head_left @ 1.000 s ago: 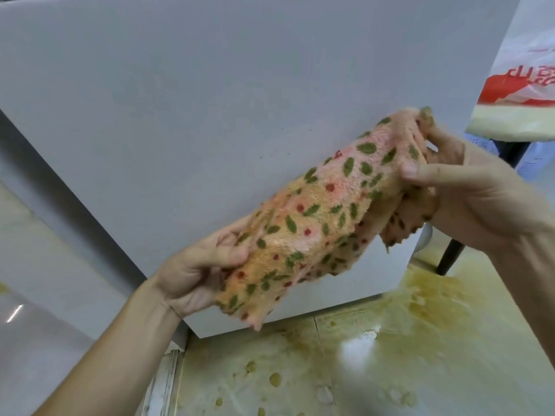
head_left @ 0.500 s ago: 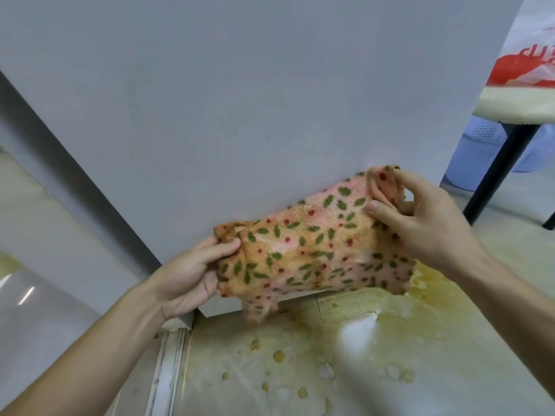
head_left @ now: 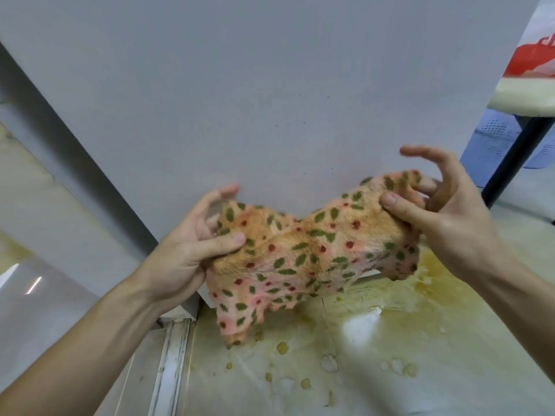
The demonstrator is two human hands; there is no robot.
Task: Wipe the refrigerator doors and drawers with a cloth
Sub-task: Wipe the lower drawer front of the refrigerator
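Observation:
A pink and orange cloth [head_left: 303, 259] printed with green leaves and red dots hangs between my hands, in front of the lower edge of the pale grey refrigerator door [head_left: 240, 100]. My left hand [head_left: 192, 244] pinches the cloth's left end between thumb and fingers. My right hand [head_left: 444, 211] pinches the right end with the thumb and lower fingers, while its upper fingers are spread and raised. The cloth sags in the middle and a corner droops toward the floor.
The tiled floor [head_left: 375, 349] below is stained yellow and dotted with drops. A metal floor strip [head_left: 171, 364] runs at the lower left. At the right stand a black table leg [head_left: 516, 157], a blue perforated basket [head_left: 492, 145] and a red and white bag [head_left: 534, 58].
Both hands have bunched the cloth closer together, so it sags in the middle instead of lying stretched. The right hand's upper fingers have lifted off and spread.

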